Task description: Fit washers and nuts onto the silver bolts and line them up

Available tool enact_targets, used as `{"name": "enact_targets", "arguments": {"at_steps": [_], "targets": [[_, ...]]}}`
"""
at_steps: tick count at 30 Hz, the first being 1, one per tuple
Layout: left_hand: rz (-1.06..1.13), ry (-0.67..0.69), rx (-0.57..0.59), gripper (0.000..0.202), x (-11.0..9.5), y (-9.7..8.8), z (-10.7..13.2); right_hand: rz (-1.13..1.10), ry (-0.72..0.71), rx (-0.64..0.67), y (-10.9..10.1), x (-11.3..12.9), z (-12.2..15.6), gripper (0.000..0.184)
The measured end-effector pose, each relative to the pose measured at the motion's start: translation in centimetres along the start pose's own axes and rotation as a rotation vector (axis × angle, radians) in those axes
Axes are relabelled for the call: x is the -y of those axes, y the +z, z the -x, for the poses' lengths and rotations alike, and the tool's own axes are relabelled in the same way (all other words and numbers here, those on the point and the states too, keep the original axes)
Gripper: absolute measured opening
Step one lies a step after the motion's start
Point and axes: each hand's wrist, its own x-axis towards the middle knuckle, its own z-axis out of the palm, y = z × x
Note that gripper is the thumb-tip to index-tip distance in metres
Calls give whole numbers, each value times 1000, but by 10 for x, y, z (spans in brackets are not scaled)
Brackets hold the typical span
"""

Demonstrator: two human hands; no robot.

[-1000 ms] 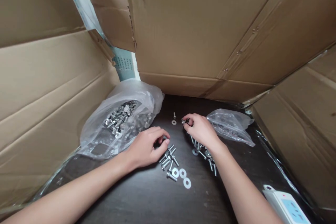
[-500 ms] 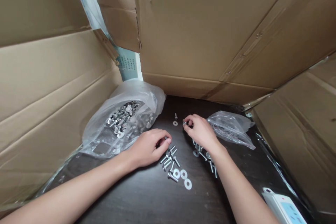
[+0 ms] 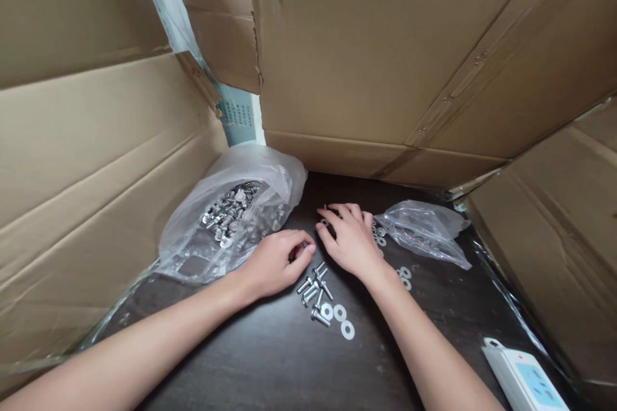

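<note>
My left hand (image 3: 279,260) rests on the dark table beside the clear bag, its thumb and fingers curled together. Whatever they hold, if anything, is hidden. Just to its right lies a small pile of bolts (image 3: 315,286), with several flat washers (image 3: 347,330) at the near end. My right hand (image 3: 351,237) is spread above the table, palm down and fingers apart. Under its fingertips, a washer (image 3: 324,223) shows in part, and a bolt beside it is mostly covered. More washers (image 3: 405,276) lie to the right of my right wrist, partly hidden by the arm.
An open plastic bag (image 3: 231,212) full of bolts and washers stands at the back left. A flatter clear bag (image 3: 424,228) lies at the right. A white power strip (image 3: 525,376) sits near right. Cardboard walls (image 3: 376,45) enclose the table (image 3: 231,366) on three sides.
My right hand has shifted left and spread its fingers, which were pinched around small metal hardware. It now covers most of the lone bolt and washer. My left hand has barely moved.
</note>
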Motion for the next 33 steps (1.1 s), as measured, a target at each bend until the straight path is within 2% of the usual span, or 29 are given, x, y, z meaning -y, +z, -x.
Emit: {"name": "enact_targets", "arguments": {"at_steps": [9,18,23,29,33], "targets": [[12,-18,4,22,-1,-1,0,-2,-5,0,0,0,-1,21],[36,-26,-19,17,0,0,0,-59,-9,-23,3,-10,-3,28],[54,-29,-40,17,-1,0,-1,-45,-22,-41,-3,-6,-3,24],[183,-105,-114,17,0,-1,-4,-200,-5,-41,-10,7,-4,19],[241,-147,-142,21,-1,-4,-4,-339,-8,-119,-6,18,-2,19]]}}
